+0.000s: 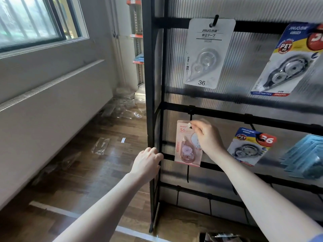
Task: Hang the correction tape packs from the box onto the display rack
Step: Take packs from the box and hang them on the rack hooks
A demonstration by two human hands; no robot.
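Observation:
A black display rack point(153, 70) with horizontal bars and hooks stands in front of me. My right hand point(207, 137) pinches the top of a pink correction tape pack point(185, 147) at its hang hole, right under a hook on the second bar. My left hand point(148, 163) grips the rack's left upright post. A white pack point(208, 53) hangs on the top-row hook. Blue packs hang at the upper right point(288, 60) and beside the pink one point(250, 145). The corner of the box point(220, 237) shows at the bottom edge.
Teal packs point(305, 156) hang at the far right of the second row. Clear plastic wrappers point(101, 145) litter the wooden floor to the left, under a window and a long white wall heater point(52, 105). Grey shelving point(138, 41) stands behind the rack.

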